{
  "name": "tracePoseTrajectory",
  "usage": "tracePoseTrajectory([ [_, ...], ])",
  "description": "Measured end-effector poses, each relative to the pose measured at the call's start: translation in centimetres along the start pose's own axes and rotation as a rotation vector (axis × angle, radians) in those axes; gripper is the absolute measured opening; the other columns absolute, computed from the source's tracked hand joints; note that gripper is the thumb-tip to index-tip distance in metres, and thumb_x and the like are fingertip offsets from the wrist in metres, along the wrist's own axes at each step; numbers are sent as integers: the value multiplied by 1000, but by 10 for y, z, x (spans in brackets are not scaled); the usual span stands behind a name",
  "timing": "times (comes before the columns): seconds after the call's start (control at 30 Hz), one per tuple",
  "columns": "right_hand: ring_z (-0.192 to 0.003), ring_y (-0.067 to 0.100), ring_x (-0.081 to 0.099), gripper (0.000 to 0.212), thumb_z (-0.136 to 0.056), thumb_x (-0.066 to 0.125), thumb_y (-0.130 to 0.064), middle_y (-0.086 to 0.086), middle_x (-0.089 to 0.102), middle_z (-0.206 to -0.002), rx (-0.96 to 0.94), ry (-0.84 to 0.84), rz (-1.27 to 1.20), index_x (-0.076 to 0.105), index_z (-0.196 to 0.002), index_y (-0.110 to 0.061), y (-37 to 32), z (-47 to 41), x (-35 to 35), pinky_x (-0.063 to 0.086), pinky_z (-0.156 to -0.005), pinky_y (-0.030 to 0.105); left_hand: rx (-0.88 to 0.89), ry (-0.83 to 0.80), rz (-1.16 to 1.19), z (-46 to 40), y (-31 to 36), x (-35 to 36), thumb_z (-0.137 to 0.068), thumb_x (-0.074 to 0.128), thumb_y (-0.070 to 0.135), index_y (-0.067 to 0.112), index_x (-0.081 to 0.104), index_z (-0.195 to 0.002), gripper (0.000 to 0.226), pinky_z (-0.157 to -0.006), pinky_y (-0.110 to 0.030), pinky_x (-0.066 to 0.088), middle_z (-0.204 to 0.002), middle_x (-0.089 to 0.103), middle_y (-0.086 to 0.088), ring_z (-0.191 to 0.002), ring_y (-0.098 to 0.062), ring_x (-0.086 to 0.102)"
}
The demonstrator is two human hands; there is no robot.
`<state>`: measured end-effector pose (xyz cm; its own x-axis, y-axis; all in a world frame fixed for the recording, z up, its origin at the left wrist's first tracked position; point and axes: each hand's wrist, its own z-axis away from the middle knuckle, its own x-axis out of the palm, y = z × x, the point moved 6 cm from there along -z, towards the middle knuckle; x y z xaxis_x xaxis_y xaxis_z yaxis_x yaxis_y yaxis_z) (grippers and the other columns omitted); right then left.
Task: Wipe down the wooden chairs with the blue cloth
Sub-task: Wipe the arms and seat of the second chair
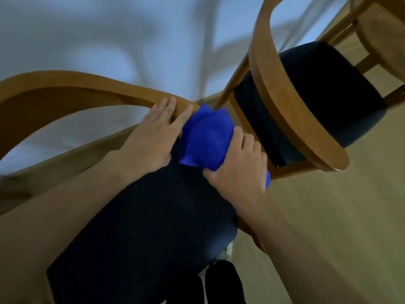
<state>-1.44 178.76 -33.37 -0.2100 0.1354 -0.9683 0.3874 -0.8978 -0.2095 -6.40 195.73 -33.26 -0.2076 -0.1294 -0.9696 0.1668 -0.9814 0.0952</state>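
Gripping blue cloth (207, 137) w/ right hand (237, 163), left hand (153, 137) beside

Near chair (83, 88): curved back rail runs from the left edge to the centre; its seat (142, 227) lies below, toward the viewer.
Left hand (153, 137): flat on the right end of that rail, fingers over its top.
Cloth (206, 137): bunched at the rail's end, just right of the left hand, touching it.
Right hand (238, 165): grips the cloth from the right and below.
Second chair (291, 119): right of the cloth, farther back; seat (324, 88) inside its curved rail.
Third chair (381, 36): upper right corner, behind the second.
Floor (328, 227): lower right.
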Motion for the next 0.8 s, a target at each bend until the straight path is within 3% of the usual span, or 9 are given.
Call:
tracePoseTrajectory([
  [0.1, -116, 25, 50, 110, -55, 69, -66, 4, 47, -130, 159, -131, -71, 21, -142, -19, 59, 74, -5, 48, -96, 42, 145, -40, 9, 27, 77, 17, -77, 70, 17, 18, -23, -149, 117, -121, -47, 0, -156, -22, -19, -146, -33, -17],
  [0.2, -113, 20, 51, 102, -53, 68, -70, 0, 49, -125, 199, -184, -88, 27, -133, -21, 72, 87, -3, 50, -94, 39, 182, -3, 30, 43, 124, 30, -81, 69, 17, 11, -21, -148, 112, -121, -42, -4, -158, -21, -14, -146, -26, -18],
  [0.3, -114, 24, 52, 103, -52, 75, -71, 4, 50, -125, 154, -109, -31, 32, -129, -18, 43, 41, -2, 48, -95, 40, 80, 105, 14, 38, 107, 23, -78, 71, 13, 8, -10, -149, 109, -120, -41, -2, -160, -8, -13, -148, -25, -7],
  [0.47, -120, 29, 49, 113, -57, 77, -68, 9, 48, -134, -3, -52, -73, 29, -143, -11, 6, -6, 4, 42, -98, 43, -46, 141, 69, 26, 66, 5, -67, 82, 9, 8, -2, -153, 120, -118, -42, 9, -160, 6, -16, -148, -31, 7],
  [0.57, -115, 25, 52, 109, -58, 72, -66, 5, 49, -132, 1, 28, -98, 30, -144, -14, 37, 40, -3, 45, -94, 41, 119, 103, 81, 30, 80, 6, -63, 86, 16, 24, -2, -155, 127, -115, -45, 11, -161, 4, -14, -147, -34, 7],
  [0.7, -112, 17, 53, 98, -57, 67, -63, -6, 48, -125, 150, -36, -267, 30, -139, -24, 90, 121, 0, 54, -88, 42, 437, 37, -6, 46, 126, 22, -62, 84, 30, 33, -2, -154, 127, -118, -53, 8, -162, -3, -11, -148, -36, -4],
  [0.8, -105, 9, 51, 94, -57, 70, -63, -13, 47, -117, 170, -23, -311, 30, -134, -28, 91, 120, -2, 55, -86, 40, 452, 41, -10, 49, 141, 28, -61, 85, 30, 29, -2, -155, 128, -119, -50, 7, -163, -3, -8, -149, -33, -4],
])
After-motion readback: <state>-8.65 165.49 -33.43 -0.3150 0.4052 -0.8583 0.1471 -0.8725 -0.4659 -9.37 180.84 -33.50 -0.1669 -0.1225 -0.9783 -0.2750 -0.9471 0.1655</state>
